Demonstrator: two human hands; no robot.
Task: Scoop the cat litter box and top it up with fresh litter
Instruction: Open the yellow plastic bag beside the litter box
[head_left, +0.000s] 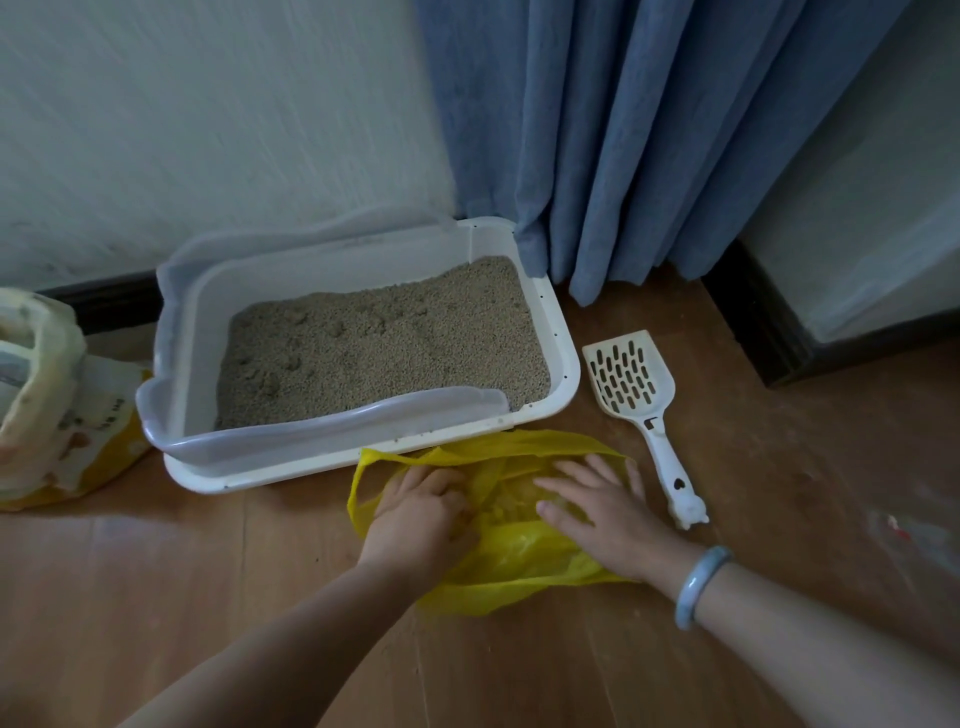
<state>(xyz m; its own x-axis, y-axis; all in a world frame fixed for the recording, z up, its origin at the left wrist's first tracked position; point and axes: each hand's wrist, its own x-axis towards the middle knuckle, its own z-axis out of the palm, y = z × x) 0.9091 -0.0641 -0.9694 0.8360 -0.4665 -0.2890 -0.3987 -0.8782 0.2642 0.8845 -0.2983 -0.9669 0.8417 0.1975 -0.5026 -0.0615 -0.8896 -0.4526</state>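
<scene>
**Both hands low and forward**

Reaching forward and down with both bare forearms. Curling the left hand (421, 514) knuckles-up, gripping folds of the yellow bag (519, 548). Pressing down with the right hand (597, 512), palm flat, fingers straight and spread.

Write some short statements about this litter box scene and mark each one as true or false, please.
1. The litter scoop lies on the floor, to the right of the litter box. True.
2. The right hand holds the scoop. False: it rests flat on the yellow plastic bag, with its fingers spread.
3. The left hand grips the bag with curled fingers. True.
4. The litter box is empty. False: it holds litter.
5. The bracelet is on the left wrist. False: it is on the right wrist.
</scene>
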